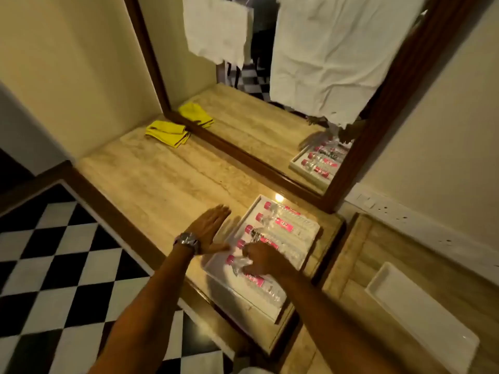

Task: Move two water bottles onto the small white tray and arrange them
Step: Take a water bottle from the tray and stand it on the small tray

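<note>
Several clear water bottles (pixel 286 225) with pink caps and pink labels lie side by side in a white tray (pixel 244 302) on the marble counter. My right hand (pixel 263 261) lies on top of them, its fingers curled around the neck of one of the nearer water bottles (pixel 258 280). My left hand (pixel 208 230), with a watch on the wrist, is flat and open, its fingers together, right beside the tray's left rim. A second, empty white tray (pixel 421 319) sits on the lower ledge to the right.
A folded yellow cloth (pixel 167 132) lies at the counter's far left, against the wood-framed mirror (pixel 270 117). White sheets hang over the mirror. Left of the counter's wooden front edge (pixel 121 209) lies a black-and-white checkered floor (pixel 54 252).
</note>
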A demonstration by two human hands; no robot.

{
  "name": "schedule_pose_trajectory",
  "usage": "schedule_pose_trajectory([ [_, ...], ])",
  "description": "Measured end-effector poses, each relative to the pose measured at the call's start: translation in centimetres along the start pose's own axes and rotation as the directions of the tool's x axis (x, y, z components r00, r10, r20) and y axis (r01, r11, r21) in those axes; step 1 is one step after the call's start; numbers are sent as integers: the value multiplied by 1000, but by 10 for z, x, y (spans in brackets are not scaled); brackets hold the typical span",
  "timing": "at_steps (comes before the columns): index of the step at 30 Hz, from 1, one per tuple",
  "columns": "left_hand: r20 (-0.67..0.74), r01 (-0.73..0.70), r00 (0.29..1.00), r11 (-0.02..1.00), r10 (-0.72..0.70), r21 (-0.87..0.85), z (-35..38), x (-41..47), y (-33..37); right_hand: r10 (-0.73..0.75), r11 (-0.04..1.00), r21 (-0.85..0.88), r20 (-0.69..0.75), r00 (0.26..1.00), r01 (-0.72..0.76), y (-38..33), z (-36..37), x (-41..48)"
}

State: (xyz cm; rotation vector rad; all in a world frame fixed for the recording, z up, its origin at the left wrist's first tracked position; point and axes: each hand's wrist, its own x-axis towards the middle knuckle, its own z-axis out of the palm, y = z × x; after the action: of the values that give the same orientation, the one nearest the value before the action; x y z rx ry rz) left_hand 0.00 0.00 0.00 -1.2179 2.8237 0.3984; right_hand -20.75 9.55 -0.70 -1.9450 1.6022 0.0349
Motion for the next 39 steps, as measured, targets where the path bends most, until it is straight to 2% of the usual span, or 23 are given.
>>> schedule_pose_trajectory([
  [2,153,8,988,1000,-10,11,27,-16,-15,-4,998,-64,5,1000,4,-10,21,11],
  [5,266,12,964,999,-24,45,72,-34,-28,8,997,-77,32,999,-5,-16,37,21],
  [10,209,-67,975,997,72,-27,104,-26,-43,69,995,-86,256,964,-49,-18,41,42],
  [14,160,-134,977,990,141,-54,112,-23,-51,63,997,-71,311,948,-43,-17,39,52],
  [19,207,-126,969,991,135,-56,114,-22,-54,36,998,28,317,948,-47,-9,27,49],
  [22,256,-113,960,993,117,-30,114,-21,-53,25,988,144,213,977,-57,3,12,35],
  [24,306,-88,946,994,105,-70,113,-20,-61,61,956,281,88,994,-84,15,-1,22],
  [27,380,-100,913,984,150,-149,102,-11,-67,202,815,569,-106,974,-107,37,-26,-20],
  [29,382,-83,913,982,143,-171,95,-6,-73,278,709,703,-208,938,-54,50,-43,-46],
  [33,154,-176,973,984,174,0,79,14,-50,355,642,763,-380,854,73,82,-84,-120],
  [37,68,-395,918,914,390,95,54,48,29,393,703,702,-516,761,113,116,-116,-181],
  [39,12,-479,878,874,479,85,47,67,85,396,751,652,-568,721,101,132,-125,-198],
])
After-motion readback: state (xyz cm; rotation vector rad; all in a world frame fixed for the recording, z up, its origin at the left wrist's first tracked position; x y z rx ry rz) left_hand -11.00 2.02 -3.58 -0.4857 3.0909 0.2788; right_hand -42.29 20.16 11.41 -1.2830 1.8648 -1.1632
